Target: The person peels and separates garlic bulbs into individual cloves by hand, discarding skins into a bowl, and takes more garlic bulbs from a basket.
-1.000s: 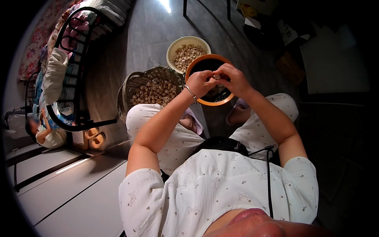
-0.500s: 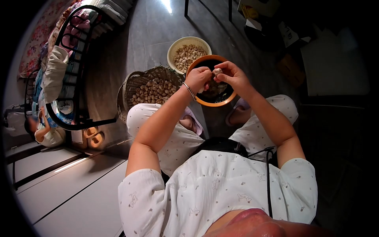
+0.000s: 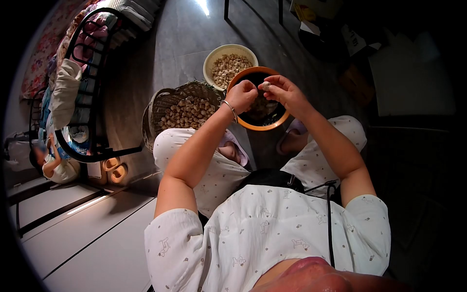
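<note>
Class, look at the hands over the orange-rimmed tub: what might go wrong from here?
The small pale bulb, pinched in the right hand, might slip and drop into the orange-rimmed tub below.

The left knee appears close against the wicker basket, so shifting that leg might jolt it and spill some bulbs.

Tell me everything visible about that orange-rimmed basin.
The orange-rimmed basin is round, with a smooth, plastic-looking rim and dark interior. It stands upright on the grey floor, beside the cream bowl; their rims overlap in view. Pale bits show inside. The left hand and right hand partly hide it; whether either touches it is unclear.
</note>
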`<action>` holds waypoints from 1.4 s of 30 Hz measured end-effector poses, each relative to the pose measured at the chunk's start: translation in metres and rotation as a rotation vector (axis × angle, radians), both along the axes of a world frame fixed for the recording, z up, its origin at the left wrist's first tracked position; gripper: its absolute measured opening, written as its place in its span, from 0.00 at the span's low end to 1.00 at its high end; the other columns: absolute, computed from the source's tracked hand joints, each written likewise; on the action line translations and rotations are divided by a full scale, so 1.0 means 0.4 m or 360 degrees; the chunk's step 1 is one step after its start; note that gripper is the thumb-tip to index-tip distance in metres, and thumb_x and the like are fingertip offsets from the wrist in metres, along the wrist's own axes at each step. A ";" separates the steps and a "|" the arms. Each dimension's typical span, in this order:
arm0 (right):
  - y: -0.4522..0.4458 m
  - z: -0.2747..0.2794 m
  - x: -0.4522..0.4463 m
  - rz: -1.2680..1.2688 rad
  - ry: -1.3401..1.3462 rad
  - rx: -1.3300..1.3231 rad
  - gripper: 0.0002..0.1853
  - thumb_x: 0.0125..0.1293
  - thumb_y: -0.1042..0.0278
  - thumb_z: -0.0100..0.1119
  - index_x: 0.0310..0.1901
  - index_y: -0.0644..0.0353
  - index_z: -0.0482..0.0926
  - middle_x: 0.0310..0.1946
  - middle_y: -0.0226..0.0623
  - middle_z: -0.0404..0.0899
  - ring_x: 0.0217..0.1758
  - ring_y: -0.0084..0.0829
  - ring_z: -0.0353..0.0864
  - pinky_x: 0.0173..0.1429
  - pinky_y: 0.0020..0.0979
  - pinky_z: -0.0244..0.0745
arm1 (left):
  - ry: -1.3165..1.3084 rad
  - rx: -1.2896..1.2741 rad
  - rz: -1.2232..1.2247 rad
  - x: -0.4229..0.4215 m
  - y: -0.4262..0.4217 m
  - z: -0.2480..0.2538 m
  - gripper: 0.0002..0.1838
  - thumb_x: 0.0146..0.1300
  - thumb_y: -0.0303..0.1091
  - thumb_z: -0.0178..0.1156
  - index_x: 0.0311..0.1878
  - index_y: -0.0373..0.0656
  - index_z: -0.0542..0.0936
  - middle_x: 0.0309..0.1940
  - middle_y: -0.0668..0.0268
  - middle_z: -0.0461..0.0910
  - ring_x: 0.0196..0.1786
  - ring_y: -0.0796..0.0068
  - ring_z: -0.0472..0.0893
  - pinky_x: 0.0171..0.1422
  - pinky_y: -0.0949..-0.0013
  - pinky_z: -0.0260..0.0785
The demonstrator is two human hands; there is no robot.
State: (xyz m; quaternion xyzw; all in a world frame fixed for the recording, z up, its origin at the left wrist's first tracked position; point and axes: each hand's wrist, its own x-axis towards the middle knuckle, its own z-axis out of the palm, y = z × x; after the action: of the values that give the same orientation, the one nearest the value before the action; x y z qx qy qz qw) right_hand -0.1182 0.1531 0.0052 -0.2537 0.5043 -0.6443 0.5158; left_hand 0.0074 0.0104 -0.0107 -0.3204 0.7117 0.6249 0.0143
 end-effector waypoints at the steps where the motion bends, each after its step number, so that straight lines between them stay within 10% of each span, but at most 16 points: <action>1: 0.000 0.001 0.000 0.0001 -0.0001 -0.0001 0.13 0.69 0.71 0.50 0.53 0.62 0.70 0.47 0.37 0.77 0.46 0.23 0.77 0.52 0.24 0.73 | 0.0139 0.0206 0.0048 0.001 0.002 0.004 0.10 0.63 0.37 0.53 0.42 0.41 0.73 0.22 0.69 0.74 0.17 0.79 0.73 0.20 0.76 0.65; 18: -0.007 -0.013 0.018 -0.0103 0.1105 -0.0050 0.14 0.57 0.73 0.65 0.44 0.63 0.75 0.39 0.30 0.72 0.39 0.19 0.76 0.43 0.21 0.74 | 0.0478 0.0278 -0.0031 0.007 0.019 0.031 0.11 0.65 0.35 0.56 0.44 0.39 0.72 0.28 0.70 0.77 0.22 0.85 0.73 0.21 0.80 0.66; 42: 0.001 0.012 0.024 -0.0114 0.1549 -0.0191 0.10 0.58 0.78 0.62 0.42 0.64 0.77 0.36 0.35 0.75 0.37 0.25 0.79 0.42 0.24 0.75 | 0.0423 0.0275 -0.0097 0.005 0.021 0.019 0.09 0.64 0.31 0.54 0.43 0.39 0.68 0.28 0.68 0.76 0.23 0.83 0.74 0.22 0.79 0.67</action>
State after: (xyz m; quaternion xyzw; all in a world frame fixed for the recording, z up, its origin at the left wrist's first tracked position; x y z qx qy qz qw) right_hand -0.1086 0.1536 0.0099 -0.5371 0.6573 -0.4962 0.1821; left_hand 0.0096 0.0187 -0.0030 -0.2108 0.6604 0.7200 -0.0334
